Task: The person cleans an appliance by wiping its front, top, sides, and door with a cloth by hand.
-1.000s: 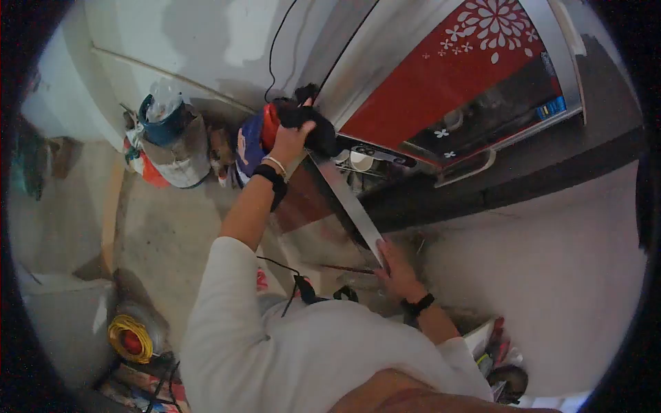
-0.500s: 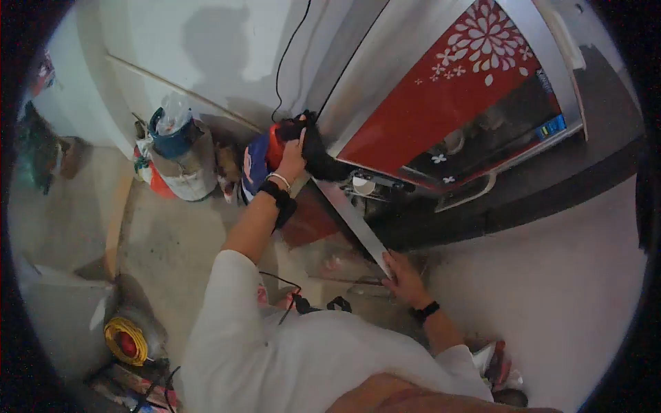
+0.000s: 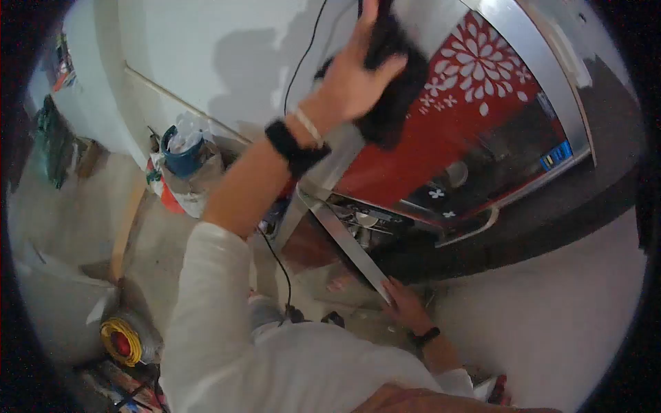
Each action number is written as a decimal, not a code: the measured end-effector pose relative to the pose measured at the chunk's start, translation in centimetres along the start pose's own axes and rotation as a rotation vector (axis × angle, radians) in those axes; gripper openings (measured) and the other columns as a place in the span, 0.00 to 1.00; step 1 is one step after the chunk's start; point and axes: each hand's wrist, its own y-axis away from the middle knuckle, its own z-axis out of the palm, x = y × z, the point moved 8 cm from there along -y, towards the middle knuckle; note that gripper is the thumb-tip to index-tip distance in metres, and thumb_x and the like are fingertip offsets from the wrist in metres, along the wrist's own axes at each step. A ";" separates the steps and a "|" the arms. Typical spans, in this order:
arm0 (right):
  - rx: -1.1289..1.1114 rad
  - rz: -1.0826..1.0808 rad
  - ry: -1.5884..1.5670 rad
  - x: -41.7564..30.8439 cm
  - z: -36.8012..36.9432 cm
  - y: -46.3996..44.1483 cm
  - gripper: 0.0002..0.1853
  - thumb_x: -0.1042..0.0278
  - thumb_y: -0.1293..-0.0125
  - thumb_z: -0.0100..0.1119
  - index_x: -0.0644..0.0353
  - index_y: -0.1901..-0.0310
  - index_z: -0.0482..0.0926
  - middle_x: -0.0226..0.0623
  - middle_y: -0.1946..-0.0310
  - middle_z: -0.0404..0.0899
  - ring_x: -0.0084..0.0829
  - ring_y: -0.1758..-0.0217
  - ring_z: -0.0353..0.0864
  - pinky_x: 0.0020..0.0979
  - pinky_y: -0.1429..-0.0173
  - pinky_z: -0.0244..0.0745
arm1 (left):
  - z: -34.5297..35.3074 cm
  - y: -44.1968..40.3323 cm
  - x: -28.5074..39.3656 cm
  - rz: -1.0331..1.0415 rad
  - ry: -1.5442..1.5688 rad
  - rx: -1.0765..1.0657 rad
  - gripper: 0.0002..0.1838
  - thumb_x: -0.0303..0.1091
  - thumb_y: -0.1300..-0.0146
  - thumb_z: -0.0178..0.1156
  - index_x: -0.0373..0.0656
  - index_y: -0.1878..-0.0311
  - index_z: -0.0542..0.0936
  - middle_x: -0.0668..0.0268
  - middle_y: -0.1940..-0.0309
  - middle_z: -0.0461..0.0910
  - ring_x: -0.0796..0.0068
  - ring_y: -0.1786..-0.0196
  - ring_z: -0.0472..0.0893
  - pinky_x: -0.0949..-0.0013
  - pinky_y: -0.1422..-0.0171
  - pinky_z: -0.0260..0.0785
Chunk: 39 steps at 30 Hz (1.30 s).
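My left hand, blurred, is raised in front of the upper cabinet door, a red panel with white flowers. It holds a dark, soft, cloth-like black bundle; the exact kind is unclear through the blur. Below, an opened cabinet door with a silver frame stands out from the cabinet. Its outer end is gripped by my right hand. Behind this door, inside the cabinet, a round white item and some metal parts partly show.
A blue bucket sits on a sack by the wall. A yellow coil of cable lies at the lower left. One thin black cord hangs near my body, and another cord runs down the wall.
My left hand has risen up and to the right from beside the red and blue bag, carrying the black bundle. My right hand stays on the lower door's edge.
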 end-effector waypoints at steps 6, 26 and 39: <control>0.040 0.079 -0.046 1.8 0.3 -0.2 0.28 0.64 0.45 0.57 0.51 0.41 0.64 0.52 0.44 0.64 0.51 0.45 0.67 0.46 0.42 0.63 | -0.2 19.6 -11.9 -0.504 0.083 -0.185 0.28 0.33 0.37 0.46 0.35 0.36 0.53 0.53 0.37 0.56 0.62 0.35 0.56 0.68 0.33 0.45; 0.585 0.921 0.515 4.6 -0.2 -4.8 0.22 0.77 0.52 0.55 0.55 0.52 0.70 0.41 0.51 0.65 0.43 0.46 0.63 0.39 0.47 0.65 | 3.3 -14.2 -9.8 0.072 0.676 -0.132 0.39 0.47 0.49 0.62 0.47 0.37 0.55 0.52 0.37 0.56 0.56 0.32 0.50 0.60 0.30 0.39; 0.469 1.009 0.390 8.7 1.1 -6.7 0.40 0.71 0.52 0.58 0.46 0.35 0.52 0.45 0.35 0.50 0.51 0.32 0.45 0.42 0.35 0.56 | 6.4 0.0 -25.2 -1.023 0.909 -0.271 0.32 0.39 0.47 0.58 0.37 0.41 0.60 0.53 0.44 0.63 0.63 0.40 0.61 0.64 0.35 0.51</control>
